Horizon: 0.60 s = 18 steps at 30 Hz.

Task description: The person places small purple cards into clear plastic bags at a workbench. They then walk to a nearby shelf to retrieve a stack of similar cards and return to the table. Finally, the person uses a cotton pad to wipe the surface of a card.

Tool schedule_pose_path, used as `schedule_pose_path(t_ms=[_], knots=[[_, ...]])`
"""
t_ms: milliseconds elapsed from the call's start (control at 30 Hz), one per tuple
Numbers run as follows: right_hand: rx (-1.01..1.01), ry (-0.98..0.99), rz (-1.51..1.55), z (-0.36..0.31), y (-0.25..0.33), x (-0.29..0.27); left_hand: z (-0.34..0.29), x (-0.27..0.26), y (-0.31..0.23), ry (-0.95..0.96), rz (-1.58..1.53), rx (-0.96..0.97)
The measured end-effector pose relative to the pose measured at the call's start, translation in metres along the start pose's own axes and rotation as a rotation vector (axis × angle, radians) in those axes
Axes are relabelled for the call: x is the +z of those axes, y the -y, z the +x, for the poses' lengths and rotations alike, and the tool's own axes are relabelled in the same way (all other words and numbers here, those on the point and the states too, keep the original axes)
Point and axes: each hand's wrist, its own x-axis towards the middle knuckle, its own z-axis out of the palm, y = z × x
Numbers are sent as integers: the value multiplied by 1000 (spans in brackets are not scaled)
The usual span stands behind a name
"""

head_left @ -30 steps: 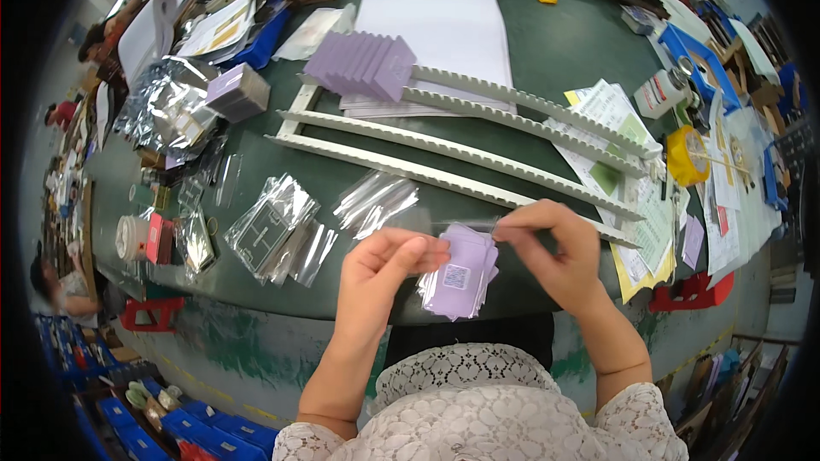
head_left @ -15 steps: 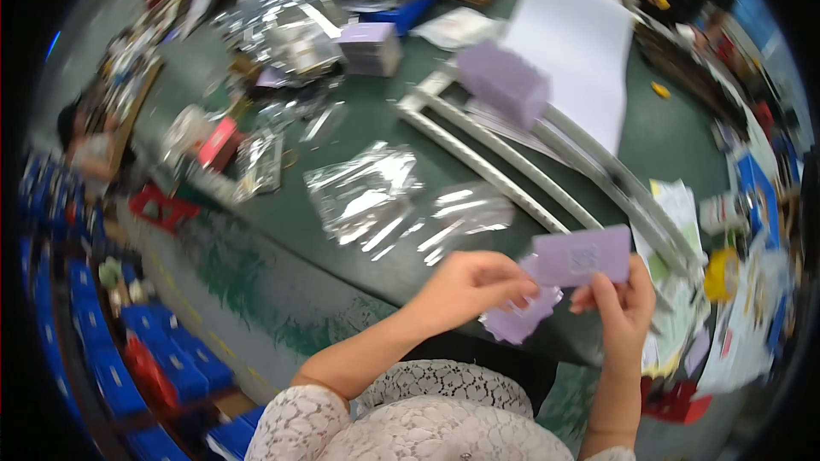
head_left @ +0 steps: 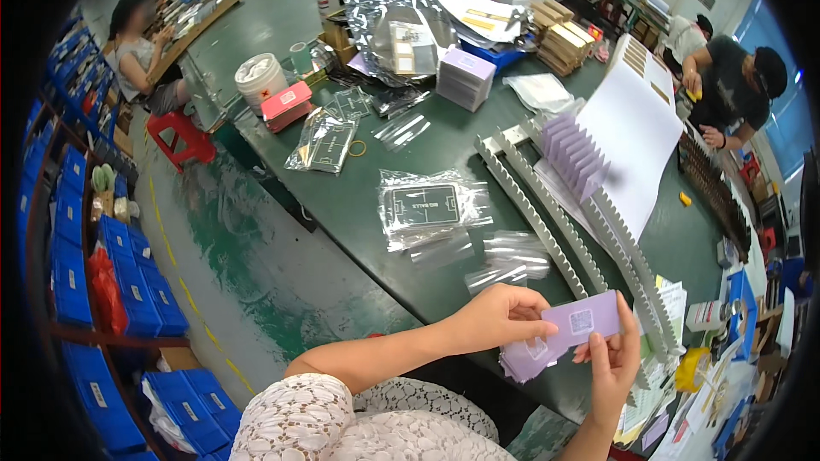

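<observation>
A pale purple card [head_left: 603, 314] with a square printed code is held up near the table's front edge. Its right end sits between the thumb and fingers of my right hand [head_left: 617, 357]. At the card's left end, the curled fingers and thumb of my left hand [head_left: 504, 316] pinch its edge. Just below both hands lies a loose pile of similar purple cards [head_left: 525, 360], partly covered by the left hand and the raised card. Beyond them, several purple cards [head_left: 574, 154] stand upright in a row in a notched white rack [head_left: 547, 235].
Clear plastic sleeves [head_left: 512, 258] and a bagged black item [head_left: 424, 205] lie left of the rack. A purple card stack [head_left: 464, 78], red box [head_left: 286, 105] and white tub [head_left: 260, 77] stand farther back. Yellow tape [head_left: 690, 369] is at right. Other people sit around the table.
The whole view has shifted and sharpened as my head moved. My left fingers have come from beside the card to its left end; my right hand still holds it.
</observation>
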Motion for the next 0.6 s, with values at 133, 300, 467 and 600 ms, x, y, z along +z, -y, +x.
schedule_pose_path(t_ms=[133,300,467,600], knots=[[-107,157,-160,-8,-8,23,-3,-4,5,-14,16,100],[-2,75,60,-1,-4,25,-16,-8,0,-93,-90,113],[-69,48,-19,1,-5,18,-35,-82,-52,-701,95,351],[-62,2,-76,-7,-11,-1,-29,-252,-87,-1264,413,627]])
